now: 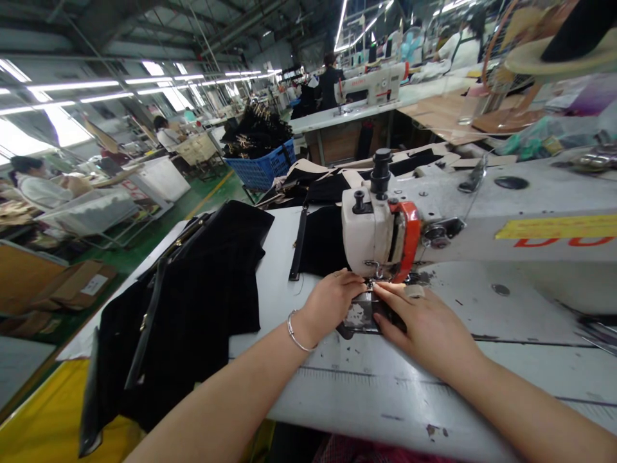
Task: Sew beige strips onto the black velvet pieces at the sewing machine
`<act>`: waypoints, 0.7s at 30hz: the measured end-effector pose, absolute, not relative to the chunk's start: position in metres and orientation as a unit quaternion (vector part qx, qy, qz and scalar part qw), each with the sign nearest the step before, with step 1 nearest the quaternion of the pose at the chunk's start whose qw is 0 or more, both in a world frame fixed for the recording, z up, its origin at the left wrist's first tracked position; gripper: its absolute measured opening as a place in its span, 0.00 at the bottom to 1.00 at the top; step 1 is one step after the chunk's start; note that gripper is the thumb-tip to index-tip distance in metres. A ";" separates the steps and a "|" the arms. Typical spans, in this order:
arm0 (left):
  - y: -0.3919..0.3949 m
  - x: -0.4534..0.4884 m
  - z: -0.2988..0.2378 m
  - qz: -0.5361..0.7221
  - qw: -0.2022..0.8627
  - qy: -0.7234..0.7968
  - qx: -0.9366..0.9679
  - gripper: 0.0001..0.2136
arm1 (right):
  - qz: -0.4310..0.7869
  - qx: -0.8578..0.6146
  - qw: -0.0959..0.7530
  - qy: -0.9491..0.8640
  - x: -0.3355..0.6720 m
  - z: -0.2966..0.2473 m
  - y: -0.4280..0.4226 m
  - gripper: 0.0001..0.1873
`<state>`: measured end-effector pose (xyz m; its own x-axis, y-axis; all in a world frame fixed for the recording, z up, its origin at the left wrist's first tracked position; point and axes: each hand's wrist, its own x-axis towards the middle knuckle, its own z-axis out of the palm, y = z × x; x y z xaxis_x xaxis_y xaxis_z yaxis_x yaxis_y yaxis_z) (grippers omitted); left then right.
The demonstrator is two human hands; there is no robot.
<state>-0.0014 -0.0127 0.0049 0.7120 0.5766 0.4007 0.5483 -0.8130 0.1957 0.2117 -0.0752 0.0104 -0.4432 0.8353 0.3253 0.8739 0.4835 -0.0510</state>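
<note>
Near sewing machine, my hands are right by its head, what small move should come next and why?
I'd probably ease the fingertips back slightly: the left hand and right hand both reach close below the sewing machine's head and partly hide what lies there.

Both bare arms extend forward and inward — the left arm (231, 392) slanting up from the lower left, the right arm (525, 402) from the lower right — so that the fingertips nearly meet. The left hand (330, 299) is palm down, fingers close together and pointing right. The right hand (431, 325) points forward and left, its thumb (393, 330) spread from the outstretched fingers.
</note>
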 end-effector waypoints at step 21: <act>-0.030 0.001 0.017 0.316 0.118 0.354 0.872 0.13 | -0.077 -0.504 0.190 -0.839 0.210 0.010 -0.086 0.23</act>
